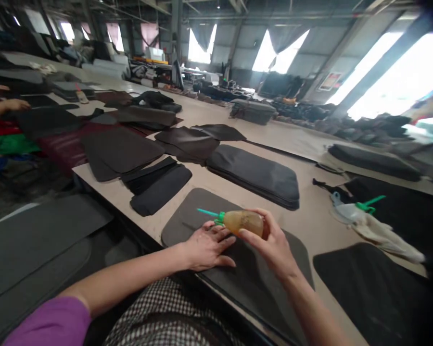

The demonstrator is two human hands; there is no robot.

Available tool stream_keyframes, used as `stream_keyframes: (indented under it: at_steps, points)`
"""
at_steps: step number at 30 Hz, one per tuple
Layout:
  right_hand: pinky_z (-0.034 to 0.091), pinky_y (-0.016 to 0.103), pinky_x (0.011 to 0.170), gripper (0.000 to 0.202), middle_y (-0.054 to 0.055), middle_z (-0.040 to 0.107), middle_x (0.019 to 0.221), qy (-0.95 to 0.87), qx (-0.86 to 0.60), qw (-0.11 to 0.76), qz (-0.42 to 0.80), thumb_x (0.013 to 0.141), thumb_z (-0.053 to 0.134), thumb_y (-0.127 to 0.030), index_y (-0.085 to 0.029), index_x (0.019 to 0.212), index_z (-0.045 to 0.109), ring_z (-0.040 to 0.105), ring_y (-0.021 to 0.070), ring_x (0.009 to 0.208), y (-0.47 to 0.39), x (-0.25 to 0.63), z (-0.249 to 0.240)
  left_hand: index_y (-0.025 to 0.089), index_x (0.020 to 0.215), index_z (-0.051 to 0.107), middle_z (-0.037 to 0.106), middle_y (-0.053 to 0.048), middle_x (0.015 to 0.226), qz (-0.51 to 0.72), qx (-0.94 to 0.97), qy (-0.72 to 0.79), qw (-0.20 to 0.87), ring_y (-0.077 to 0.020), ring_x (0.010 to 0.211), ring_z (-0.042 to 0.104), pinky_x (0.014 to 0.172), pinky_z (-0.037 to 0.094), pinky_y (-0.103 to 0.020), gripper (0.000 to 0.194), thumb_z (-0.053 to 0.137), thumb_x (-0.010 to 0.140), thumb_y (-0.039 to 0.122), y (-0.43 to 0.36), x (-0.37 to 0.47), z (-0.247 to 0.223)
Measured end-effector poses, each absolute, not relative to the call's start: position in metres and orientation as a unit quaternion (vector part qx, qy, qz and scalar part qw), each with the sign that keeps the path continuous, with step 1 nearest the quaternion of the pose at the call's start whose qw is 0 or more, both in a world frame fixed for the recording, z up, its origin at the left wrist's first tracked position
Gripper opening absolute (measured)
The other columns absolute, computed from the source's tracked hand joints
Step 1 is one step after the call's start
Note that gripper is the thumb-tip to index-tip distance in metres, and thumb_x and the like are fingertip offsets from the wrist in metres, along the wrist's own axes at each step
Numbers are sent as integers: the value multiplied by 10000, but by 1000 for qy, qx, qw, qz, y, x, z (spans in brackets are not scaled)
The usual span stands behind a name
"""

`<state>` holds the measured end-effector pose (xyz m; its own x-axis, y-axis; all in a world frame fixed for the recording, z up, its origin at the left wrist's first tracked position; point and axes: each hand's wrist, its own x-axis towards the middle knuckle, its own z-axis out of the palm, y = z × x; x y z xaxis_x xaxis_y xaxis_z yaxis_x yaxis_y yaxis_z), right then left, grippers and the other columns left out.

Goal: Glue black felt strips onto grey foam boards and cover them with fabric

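My right hand point(274, 240) is wrapped round a yellowish squeeze bottle point(242, 223), held on its side with the green cap and thin nozzle pointing left. Below it, my left hand point(210, 246) lies flat with fingers spread on a dark grey rounded panel point(191, 206) at the table's front edge. The bottle is just above the left hand's fingers. Whether they touch is not clear.
Behind the panel lies a stack of dark rounded pieces point(254, 173). Black strips point(160, 187) are at the left. A second bottle point(350, 211) and a pale cloth point(386, 238) lie right. Another person's hand point(16, 105) shows far left.
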<state>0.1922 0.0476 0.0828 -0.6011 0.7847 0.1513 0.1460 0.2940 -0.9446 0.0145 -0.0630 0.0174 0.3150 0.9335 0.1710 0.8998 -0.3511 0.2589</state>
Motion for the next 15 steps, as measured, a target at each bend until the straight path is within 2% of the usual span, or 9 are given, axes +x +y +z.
stream_keyframes:
  at_steps: [2, 4, 8, 12, 15]
  points:
    - [581, 364, 846, 554, 39, 705, 1080, -764, -309, 281, 491, 784, 756, -540, -267, 1226, 562, 690, 253, 962, 37, 174, 79, 197, 1538, 397, 556, -140, 1478, 158, 795, 580, 83, -297, 1332, 532, 1140, 341, -455, 752, 279, 992, 700, -64, 14, 16]
    - [577, 375, 816, 514, 27, 704, 1028, -793, -311, 253, 459, 832, 684, -566, -275, 1237, 560, 687, 254, 923, 30, 159, 75, 191, 1579, 320, 524, -137, 1512, 170, 785, 586, 107, -281, 1319, 544, 1125, 371, -418, 775, 275, 994, 697, -62, 13, 12]
    - [577, 384, 821, 517, 27, 697, 1035, -812, -285, 229, 455, 850, 675, -557, -277, 1260, 530, 692, 252, 914, 27, 141, 69, 175, 1614, 228, 397, -137, 1610, 193, 769, 595, 133, -285, 1406, 459, 1169, 339, -411, 861, 308, 967, 737, -56, 9, -3]
    - [587, 374, 860, 612, 47, 687, 1130, -808, -231, 203, 502, 834, 752, -506, -278, 1336, 488, 698, 247, 979, 27, 131, 66, 167, 1599, 283, 370, -144, 1624, 196, 746, 615, 164, -314, 1476, 358, 1210, 287, -466, 901, 328, 938, 777, -56, 10, -16]
    - [581, 394, 893, 637, 66, 676, 1163, -823, -211, 199, 488, 828, 776, -500, -269, 1353, 497, 684, 263, 1024, 26, 125, 67, 171, 1603, 264, 358, -134, 1632, 206, 735, 623, 171, -309, 1503, 303, 1229, 265, -461, 884, 340, 948, 760, -56, 13, -22]
